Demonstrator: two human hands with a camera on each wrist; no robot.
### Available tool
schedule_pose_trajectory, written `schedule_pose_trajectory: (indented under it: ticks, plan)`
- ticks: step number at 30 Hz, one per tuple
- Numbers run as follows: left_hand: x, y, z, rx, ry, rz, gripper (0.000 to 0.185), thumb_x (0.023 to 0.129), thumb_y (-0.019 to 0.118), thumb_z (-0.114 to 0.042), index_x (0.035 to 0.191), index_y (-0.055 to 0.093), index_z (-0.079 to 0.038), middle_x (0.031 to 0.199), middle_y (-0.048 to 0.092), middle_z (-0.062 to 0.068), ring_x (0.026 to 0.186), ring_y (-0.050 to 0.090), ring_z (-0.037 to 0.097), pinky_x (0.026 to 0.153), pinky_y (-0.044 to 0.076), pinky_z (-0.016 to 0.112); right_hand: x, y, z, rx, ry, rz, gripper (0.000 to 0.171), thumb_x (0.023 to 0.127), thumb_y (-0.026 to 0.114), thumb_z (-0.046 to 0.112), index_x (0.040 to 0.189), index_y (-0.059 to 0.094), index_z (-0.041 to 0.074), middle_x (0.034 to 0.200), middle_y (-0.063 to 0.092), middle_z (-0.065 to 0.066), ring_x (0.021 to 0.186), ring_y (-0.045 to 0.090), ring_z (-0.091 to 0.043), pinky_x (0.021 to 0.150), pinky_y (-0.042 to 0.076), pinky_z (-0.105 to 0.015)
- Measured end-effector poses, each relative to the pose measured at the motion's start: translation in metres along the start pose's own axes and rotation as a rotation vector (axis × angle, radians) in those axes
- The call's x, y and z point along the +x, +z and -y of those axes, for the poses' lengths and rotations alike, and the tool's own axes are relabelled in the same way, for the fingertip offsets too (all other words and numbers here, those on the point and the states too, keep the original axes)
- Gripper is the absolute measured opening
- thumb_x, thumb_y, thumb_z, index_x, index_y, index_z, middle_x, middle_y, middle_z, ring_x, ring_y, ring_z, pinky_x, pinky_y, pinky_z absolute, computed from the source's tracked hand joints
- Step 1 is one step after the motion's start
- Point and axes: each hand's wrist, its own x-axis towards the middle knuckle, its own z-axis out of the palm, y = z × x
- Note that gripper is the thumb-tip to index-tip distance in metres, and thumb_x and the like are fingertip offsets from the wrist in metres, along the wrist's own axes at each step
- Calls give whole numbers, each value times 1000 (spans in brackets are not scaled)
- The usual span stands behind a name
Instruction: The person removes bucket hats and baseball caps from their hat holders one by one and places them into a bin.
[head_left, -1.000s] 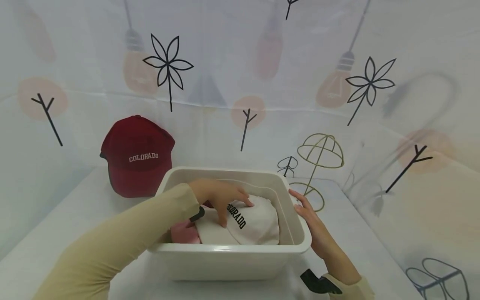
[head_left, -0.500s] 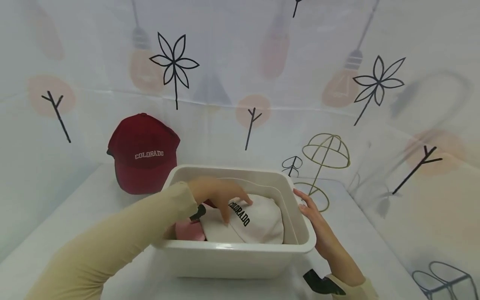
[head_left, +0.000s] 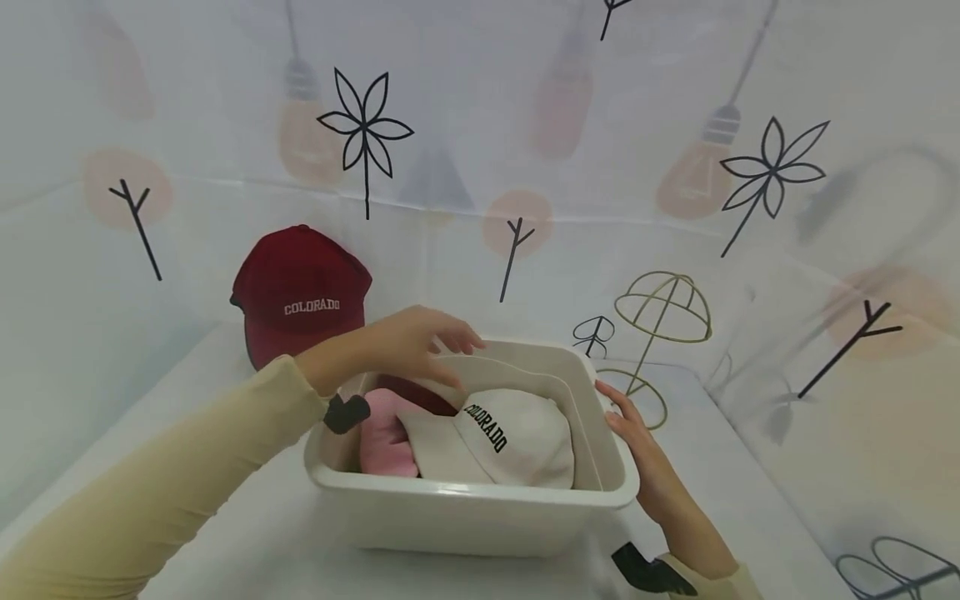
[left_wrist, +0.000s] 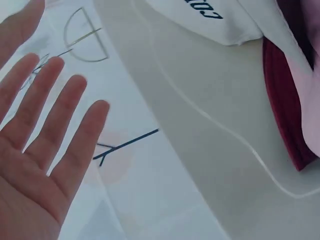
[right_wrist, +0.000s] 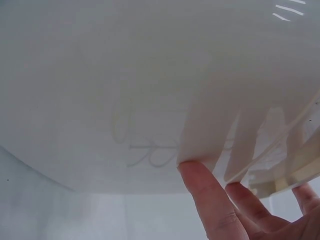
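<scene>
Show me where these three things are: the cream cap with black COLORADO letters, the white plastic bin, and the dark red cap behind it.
cream cap (head_left: 517, 442), head view, on its crown
white plastic bin (head_left: 457, 517), head view, on its front wall
dark red cap (head_left: 300, 279), head view, on its front panel

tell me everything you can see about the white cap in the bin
The white cap is pale cream cloth with COLORADO in dark block letters across its front. It lies tilted in the white bin, toward the bin's right side, brim pointing front-left. A pink cap lies against its left side, with dark red fabric behind. The left hand hangs open above it without touching; the right hand rests on the bin's outer right wall.
</scene>
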Motion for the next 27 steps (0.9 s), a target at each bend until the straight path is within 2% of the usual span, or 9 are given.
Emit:
schedule_pose_trajectory:
  ticks: [2,8,12,15,20,27]
  plan:
    - [-6,-5,-2,6,10,-57,47,76,79,-21,119,62,-14,104,65,-2,98,60,13,83,50,33,0,-1,0,-2,-7,2,47,101,32,28,146,19,19,131,36,-16,104,53,-19,77,50,-37]
    - [-28,-21,-9,20,-29,-180,46,78,77,-22,120,61,-16,102,65,-3,97,60,12,82,51,34,0,-1,-1,0,-9,8,47,102,31,28,146,19,19,131,35,-14,106,51,-19,79,49,-37]
    - [-45,-27,-10,60,3,-287,42,78,77,-23,116,62,-16,101,65,-3,95,60,11,80,52,34,-1,-1,-1,0,-9,8,47,102,30,28,146,19,19,131,36,-14,106,51,-19,79,49,-37]
    - [-58,-31,-11,110,0,-365,39,76,78,-23,112,63,-17,99,65,-4,91,61,10,76,52,33,-1,0,-1,2,-11,10,46,102,31,28,146,19,19,131,36,-14,106,52,-19,79,49,-37]
    - [-74,-34,-3,99,-33,-477,39,73,80,-19,108,64,-15,96,66,-3,86,62,11,73,54,32,0,0,-1,10,-14,19,46,102,30,28,145,19,19,131,36,-13,106,52,-18,79,49,-36]
    - [-89,-27,14,37,-69,-560,40,75,79,-15,111,63,-12,95,66,0,83,63,14,71,54,29,1,0,-2,5,-28,24,45,102,30,28,145,20,19,131,37,-11,106,52,-16,78,49,-35]
